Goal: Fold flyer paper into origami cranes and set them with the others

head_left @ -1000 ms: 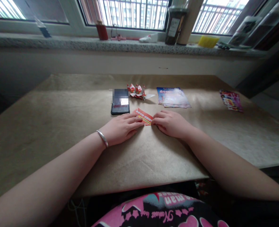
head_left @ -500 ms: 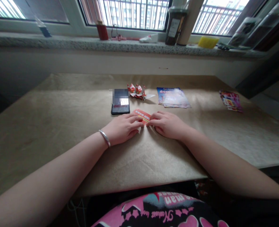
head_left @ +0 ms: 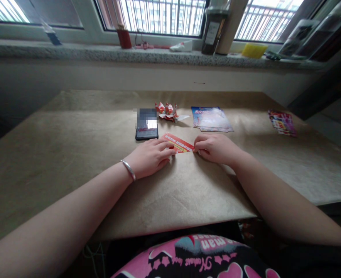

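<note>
A red printed paper, folded into a slanted shape with white lettering and a yellow band, lies on the table in front of me. My left hand, with a silver bangle at its wrist, holds the paper's left part against the tabletop, fingers over it and thumb by the near edge. At the right corner, my right hand pinches the paper between thumb and curled fingers. Just beyond stands a folded red-and-white paper piece with several points. A dark phone lies left of it.
Blue printed sheets lie behind my right hand, and colourful printed papers farther right on the beige table. Along the granite windowsill stand a red container, a dark lidded jar and a yellow block.
My right hand has slid right along the red paper to its right corner, uncovering more of the lettering. The left hand stays in place.
</note>
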`<state>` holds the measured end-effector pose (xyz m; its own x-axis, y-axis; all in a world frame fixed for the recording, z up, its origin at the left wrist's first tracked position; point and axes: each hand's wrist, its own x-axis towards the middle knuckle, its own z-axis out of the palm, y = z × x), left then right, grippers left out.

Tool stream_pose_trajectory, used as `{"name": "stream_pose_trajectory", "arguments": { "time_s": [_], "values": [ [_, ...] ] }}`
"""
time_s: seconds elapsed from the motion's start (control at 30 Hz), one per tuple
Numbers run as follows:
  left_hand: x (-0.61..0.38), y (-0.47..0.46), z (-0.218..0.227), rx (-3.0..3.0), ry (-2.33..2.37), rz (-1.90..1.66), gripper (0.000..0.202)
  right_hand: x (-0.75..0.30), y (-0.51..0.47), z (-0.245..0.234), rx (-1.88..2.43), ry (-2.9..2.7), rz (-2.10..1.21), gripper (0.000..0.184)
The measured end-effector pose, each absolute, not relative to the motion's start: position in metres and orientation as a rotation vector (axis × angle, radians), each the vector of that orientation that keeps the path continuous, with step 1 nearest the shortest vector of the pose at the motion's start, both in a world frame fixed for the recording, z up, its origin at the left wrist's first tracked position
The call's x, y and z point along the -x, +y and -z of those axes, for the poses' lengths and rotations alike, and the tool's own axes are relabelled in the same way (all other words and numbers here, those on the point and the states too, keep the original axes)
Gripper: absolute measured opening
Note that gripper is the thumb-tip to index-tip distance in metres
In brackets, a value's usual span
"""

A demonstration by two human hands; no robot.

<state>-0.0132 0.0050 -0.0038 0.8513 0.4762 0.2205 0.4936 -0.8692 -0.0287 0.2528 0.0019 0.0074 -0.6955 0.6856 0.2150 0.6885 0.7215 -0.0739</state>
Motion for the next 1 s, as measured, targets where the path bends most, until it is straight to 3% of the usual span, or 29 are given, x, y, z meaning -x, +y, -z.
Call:
{"name": "stream_pose_trajectory", "arguments": {
  "time_s": [0.43,0.83,1.0],
  "values": [
    [0.022,0.004,-0.008,2.963,-0.781,0.214,0.026,-0.273,0.007,-0.012,1.192,-2.709,0.017,0.025],
    [0.030,0.011,-0.005,3.049,-0.837,0.340,0.023,-0.264,0.004,-0.006,1.399,-2.588,0.129,0.022],
    [0.027,0.014,0.000,3.032,-0.822,0.394,0.025,-0.252,0.005,0.001,1.288,-2.589,0.082,0.031]
  ]
}}
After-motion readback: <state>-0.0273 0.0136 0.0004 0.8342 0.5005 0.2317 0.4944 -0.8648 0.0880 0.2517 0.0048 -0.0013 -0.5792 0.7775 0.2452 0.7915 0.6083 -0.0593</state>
